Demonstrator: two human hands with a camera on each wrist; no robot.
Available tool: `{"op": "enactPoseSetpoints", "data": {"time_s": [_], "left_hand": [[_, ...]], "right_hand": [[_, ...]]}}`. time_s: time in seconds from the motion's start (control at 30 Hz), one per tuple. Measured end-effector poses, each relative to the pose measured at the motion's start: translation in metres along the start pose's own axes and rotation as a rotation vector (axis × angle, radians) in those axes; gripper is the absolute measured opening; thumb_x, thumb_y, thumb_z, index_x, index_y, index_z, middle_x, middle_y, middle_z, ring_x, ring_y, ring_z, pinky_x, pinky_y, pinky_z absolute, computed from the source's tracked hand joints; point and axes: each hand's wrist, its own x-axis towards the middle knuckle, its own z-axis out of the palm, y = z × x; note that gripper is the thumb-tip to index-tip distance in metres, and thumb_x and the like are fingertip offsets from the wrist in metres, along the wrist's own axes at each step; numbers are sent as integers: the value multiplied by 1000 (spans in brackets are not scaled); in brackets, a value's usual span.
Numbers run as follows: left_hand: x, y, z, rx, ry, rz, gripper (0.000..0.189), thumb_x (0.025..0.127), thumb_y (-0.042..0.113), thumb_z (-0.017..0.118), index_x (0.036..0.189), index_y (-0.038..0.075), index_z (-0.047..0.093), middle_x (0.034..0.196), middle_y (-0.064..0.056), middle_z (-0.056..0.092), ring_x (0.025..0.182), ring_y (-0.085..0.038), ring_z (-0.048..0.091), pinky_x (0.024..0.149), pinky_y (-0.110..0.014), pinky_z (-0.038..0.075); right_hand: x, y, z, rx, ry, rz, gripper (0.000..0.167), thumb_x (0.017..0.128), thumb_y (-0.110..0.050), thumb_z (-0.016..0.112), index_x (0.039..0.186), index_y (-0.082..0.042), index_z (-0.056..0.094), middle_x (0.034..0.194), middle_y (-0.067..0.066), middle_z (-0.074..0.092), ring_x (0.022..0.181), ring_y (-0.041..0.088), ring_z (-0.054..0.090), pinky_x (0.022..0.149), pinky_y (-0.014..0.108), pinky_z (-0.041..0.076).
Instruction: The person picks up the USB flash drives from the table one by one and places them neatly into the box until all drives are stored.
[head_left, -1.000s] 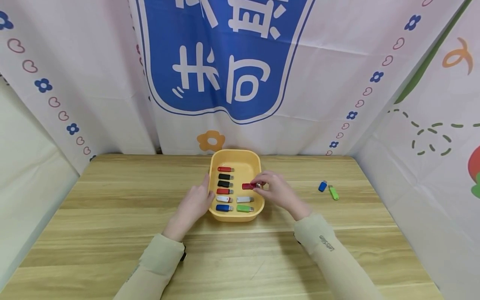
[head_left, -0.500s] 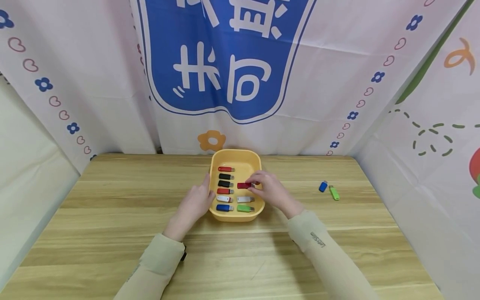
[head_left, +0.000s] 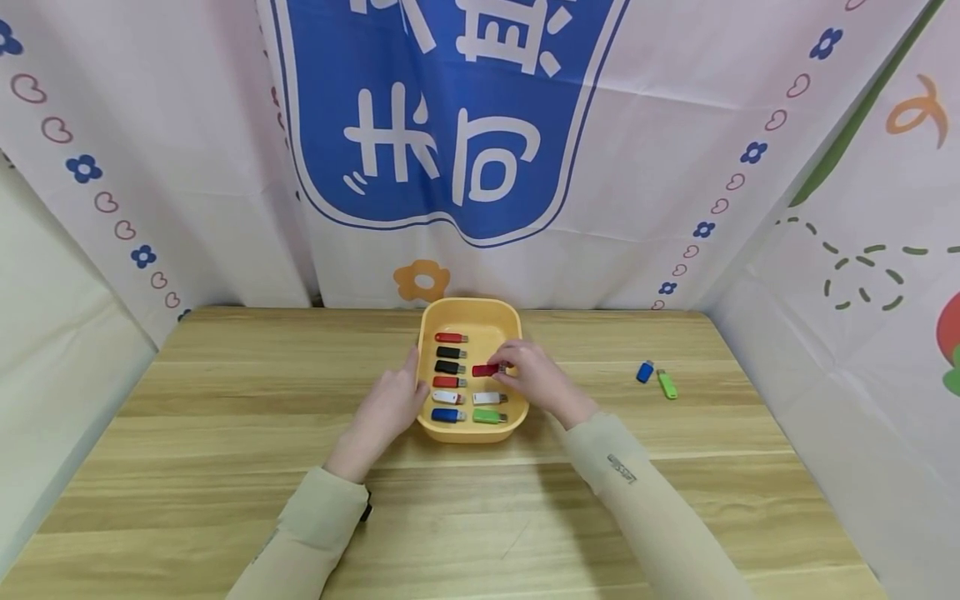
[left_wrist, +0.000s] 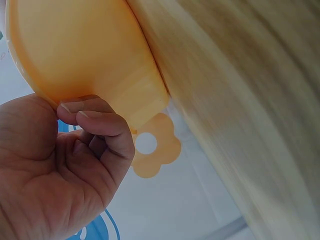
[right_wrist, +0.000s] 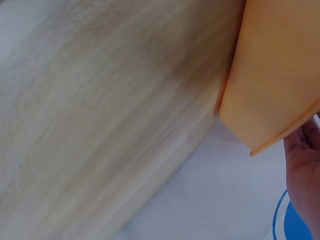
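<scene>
A yellow plastic tray [head_left: 471, 435] stands on the wooden table. My left hand [head_left: 384, 408] holds its left rim; in the left wrist view that hand [left_wrist: 75, 155] has curled fingers against the outer wall and its thumb at the rim. Over the tray's right side, my right hand [head_left: 536, 375] pinches a dark red USB flash drive [head_left: 483, 370] by its metal plug end. The drive lies level just above a white USB drive [head_left: 487, 398] and a green one [head_left: 487, 416]. In the right wrist view, the tray wall hides the right fingertips.
A left column in the tray has several USB drives, among them a red one [head_left: 450, 337], black ones and a blue one [head_left: 447, 415]. On the table at right lie a blue drive [head_left: 645, 372] and a green drive [head_left: 667, 385]. A printed curtain [head_left: 360, 267] hangs behind.
My right hand has moved a little left with the dark red USB flash drive, bringing it nearer the left column. The left hand stays at the tray rim.
</scene>
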Motion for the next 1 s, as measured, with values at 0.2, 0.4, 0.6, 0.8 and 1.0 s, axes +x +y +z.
{"op": "enactPoseSetpoints", "data": {"time_s": [0.2,0.4,0.6,0.8,1.0], "left_hand": [[1,0,0,10,-3,2,65,100,15,54,155,-4,24,64,-8,57,46,-15,52,42,-24,40],[2,0,0,7,-4,6,65,100,14,55,154,-4,25,67,-9,57,48,-16,52,44,-26,40],[2,-1,0,7,0,13,65,99,14,55,154,-4,25,66,-9,57,48,-16,52,44,-26,40],[1,-1,0,3,5,17,64,99,14,55,154,-4,26,66,-9,57,47,-16,52,43,-26,40],[2,-1,0,-1,-1,11,64,100,14,55,154,-4,26,66,-9,57,47,-16,52,42,-26,40]], "right_hand": [[5,0,2,-32,-44,22,18,89,-10,74,108,-9,76,110,5,71,103,20,65,96,36,55],[8,-1,3,-64,-59,20,17,89,-10,74,106,-9,77,108,5,72,103,20,65,96,36,55],[10,-2,3,-107,-100,21,19,89,-10,74,107,-8,76,110,6,71,105,21,65,96,36,54],[14,-4,3,-144,-153,13,18,88,-10,75,106,-8,76,108,6,71,102,21,65,95,35,54],[18,-5,6,-174,-201,10,15,90,-10,73,105,-8,77,105,5,71,98,18,64,92,34,55]]}}
